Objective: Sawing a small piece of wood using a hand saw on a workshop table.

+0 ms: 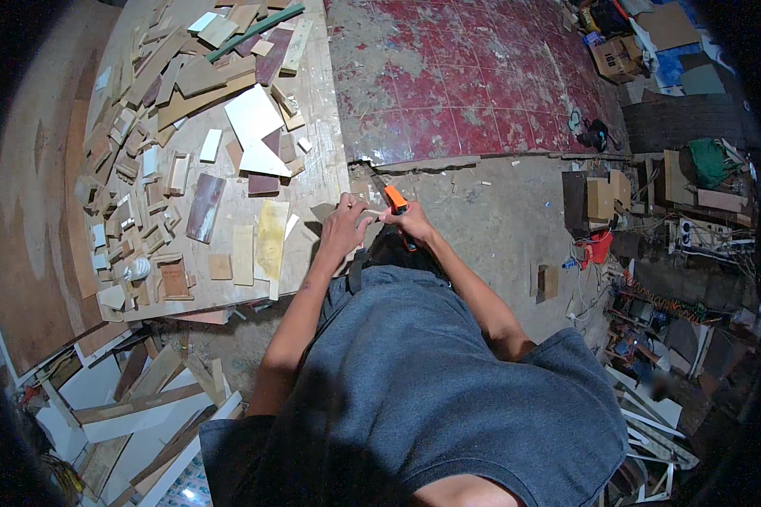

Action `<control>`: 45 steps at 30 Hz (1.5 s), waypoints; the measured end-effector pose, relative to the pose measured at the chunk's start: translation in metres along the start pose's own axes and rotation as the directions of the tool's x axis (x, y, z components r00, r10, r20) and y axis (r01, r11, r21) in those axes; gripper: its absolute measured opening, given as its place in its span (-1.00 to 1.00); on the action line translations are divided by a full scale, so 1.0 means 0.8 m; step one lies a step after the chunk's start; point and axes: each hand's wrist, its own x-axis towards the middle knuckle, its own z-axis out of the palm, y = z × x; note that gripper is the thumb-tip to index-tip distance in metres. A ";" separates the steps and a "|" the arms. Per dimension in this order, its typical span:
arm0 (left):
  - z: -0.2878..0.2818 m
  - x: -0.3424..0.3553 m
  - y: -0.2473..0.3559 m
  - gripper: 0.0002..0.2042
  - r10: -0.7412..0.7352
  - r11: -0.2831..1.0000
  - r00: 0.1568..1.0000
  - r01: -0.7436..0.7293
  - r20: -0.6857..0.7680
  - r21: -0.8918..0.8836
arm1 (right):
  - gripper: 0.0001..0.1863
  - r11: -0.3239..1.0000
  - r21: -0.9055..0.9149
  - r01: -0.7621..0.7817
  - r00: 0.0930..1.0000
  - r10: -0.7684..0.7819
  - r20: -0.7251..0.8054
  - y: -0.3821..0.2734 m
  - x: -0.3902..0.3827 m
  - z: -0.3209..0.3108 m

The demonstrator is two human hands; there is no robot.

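Observation:
My right hand (410, 221) is closed around an orange-and-black hand tool (396, 199). A thin dark blade or bar runs from it toward the far left; its exact kind does not show clearly. Just left of it, by the right edge of the wooden worktable (325, 110), my left hand (343, 226) has its fingers bent, with the thumb reaching toward the right hand. Something small and pale shows between the two hands, too small to name. Both hands are close together in front of my waist. On the table, a yellowish board (271, 239) lies nearest the left hand.
Wood offcuts and a white angular panel (254, 127) cover much of the table. Scrap boards (148, 397) pile up below it at the left. Red tiles (473, 76) cover the far floor. Cables, tools and a cardboard box (615, 57) crowd the right side.

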 end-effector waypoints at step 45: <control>0.062 0.024 -0.066 -0.67 -0.159 0.955 0.659 0.292 0.735 -0.056 | -0.78 0.873 -0.408 0.266 0.941 -0.143 0.307 0.020 -0.012 -0.009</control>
